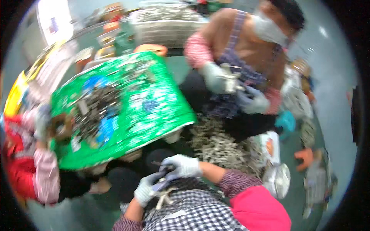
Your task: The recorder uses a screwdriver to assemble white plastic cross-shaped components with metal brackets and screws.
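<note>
2 gloved hands meet over checked cloth

We see the R hand (185,165), in a whitish glove, w/ its fingers bent round a small dark part (167,168); blur hides the exact shape. The L hand (146,188), gloved too, comes up just beside it; we can't tell if it grips or only steadies. So the small dark part is btwn the 2 hands, in front of the checked apron (192,215). Just below them we see a pale forked piece (163,201); whether a hand touches it, we can't tell.

Further out, ahead-R, a heap of pale parts (223,152) lies on the floor (83,215), w/ a round tub (277,181) to its R. Ahead-L we've got a green-covered table (169,96), w/ a dark metal pile (98,104) + blue plastic (106,131) on it.

1 masked co-worker (246,50) sits across from us, pale pcs (232,82) in 2 gloved hands. At far L, a person in red (23,154) has a gloved hand (42,119) next to a brown box (61,127) at the table's edge. In the bkgd, a white crate (165,34) is full of parts.
</note>
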A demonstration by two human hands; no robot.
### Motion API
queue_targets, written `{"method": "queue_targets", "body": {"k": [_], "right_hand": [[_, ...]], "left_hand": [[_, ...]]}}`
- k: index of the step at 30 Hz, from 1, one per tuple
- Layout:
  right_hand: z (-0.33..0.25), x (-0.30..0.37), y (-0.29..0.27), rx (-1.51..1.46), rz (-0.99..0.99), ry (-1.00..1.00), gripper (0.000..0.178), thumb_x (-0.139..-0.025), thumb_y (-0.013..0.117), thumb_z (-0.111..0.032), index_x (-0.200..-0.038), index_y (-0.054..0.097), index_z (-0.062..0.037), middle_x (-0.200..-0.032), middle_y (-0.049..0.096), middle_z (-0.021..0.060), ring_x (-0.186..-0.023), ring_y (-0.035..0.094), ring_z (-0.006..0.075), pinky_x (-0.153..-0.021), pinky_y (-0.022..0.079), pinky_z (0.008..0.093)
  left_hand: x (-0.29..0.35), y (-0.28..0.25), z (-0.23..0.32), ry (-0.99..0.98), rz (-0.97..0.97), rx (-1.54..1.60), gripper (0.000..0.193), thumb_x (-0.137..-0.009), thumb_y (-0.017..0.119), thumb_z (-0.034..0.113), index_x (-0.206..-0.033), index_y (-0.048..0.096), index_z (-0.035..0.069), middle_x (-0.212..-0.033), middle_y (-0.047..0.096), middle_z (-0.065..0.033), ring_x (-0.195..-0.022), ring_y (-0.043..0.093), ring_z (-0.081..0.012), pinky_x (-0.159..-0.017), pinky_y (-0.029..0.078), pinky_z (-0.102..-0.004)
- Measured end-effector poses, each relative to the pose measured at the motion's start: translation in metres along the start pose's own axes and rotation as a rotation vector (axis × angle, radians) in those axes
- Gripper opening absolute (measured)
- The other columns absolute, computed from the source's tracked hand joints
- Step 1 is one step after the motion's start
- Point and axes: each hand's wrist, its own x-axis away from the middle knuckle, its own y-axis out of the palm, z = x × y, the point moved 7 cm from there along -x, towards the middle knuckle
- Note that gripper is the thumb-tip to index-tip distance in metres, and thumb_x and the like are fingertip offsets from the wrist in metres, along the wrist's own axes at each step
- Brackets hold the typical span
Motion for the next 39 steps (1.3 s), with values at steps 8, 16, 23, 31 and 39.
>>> {"method": "queue_targets", "body": {"k": [8,16,23,31,39], "right_hand": [[0.001,0.016,-0.010,-0.006,0.090,0.145,0.030,-0.060,0.078,-0.010,-0.085,0.064,-0.0024,-0.079,0.064,0.0082,-0.077,0.061,0.0168,-0.072,0.047,0.0301],[0.007,0.005,0.002,-0.157,0.078,0.171,0.031,-0.057,0.079,-0.009,-0.083,0.063,-0.0026,-0.076,0.063,0.0047,-0.072,0.057,0.0136,-0.068,0.046,0.0289],[0.004,0.006,0.000,-0.216,0.178,0.173,0.040,-0.058,0.081,-0.016,-0.089,0.062,-0.0006,-0.080,0.064,0.0054,-0.075,0.057,0.0133,-0.072,0.046,0.0287],[0.002,0.012,0.000,-0.182,0.280,0.166,0.044,-0.059,0.080,-0.017,-0.095,0.060,-0.0012,-0.082,0.061,0.0056,-0.074,0.055,0.0127,-0.072,0.045,0.0285],[-0.023,0.004,-0.012,0.086,0.234,0.045,0.045,-0.064,0.077,-0.013,-0.105,0.061,-0.0054,-0.099,0.062,0.0097,-0.091,0.060,0.0200,-0.080,0.047,0.0318]], "left_hand": [[-0.016,0.026,0.001,0.256,-0.158,0.087,0.042,-0.080,0.065,0.030,-0.109,0.056,0.001,-0.095,0.062,-0.0084,-0.087,0.055,-0.0145,-0.077,0.046,-0.0305],[-0.020,0.028,-0.019,0.218,-0.118,0.444,0.030,-0.079,0.068,0.020,-0.101,0.059,0.001,-0.081,0.061,-0.0010,-0.074,0.051,-0.0073,-0.064,0.044,-0.0251],[-0.019,0.025,-0.020,0.230,-0.109,0.479,0.031,-0.080,0.067,0.023,-0.100,0.059,0.002,-0.076,0.058,-0.0001,-0.069,0.049,-0.0060,-0.059,0.041,-0.0229],[-0.012,0.026,-0.017,0.185,-0.166,0.561,0.029,-0.080,0.066,0.022,-0.102,0.058,0.003,-0.078,0.059,-0.0002,-0.071,0.052,-0.0082,-0.061,0.043,-0.0241],[-0.005,0.008,-0.001,0.252,-0.051,0.301,0.036,-0.080,0.064,0.020,-0.107,0.055,-0.002,-0.099,0.060,-0.0093,-0.091,0.056,-0.0144,-0.081,0.047,-0.0281]]}}
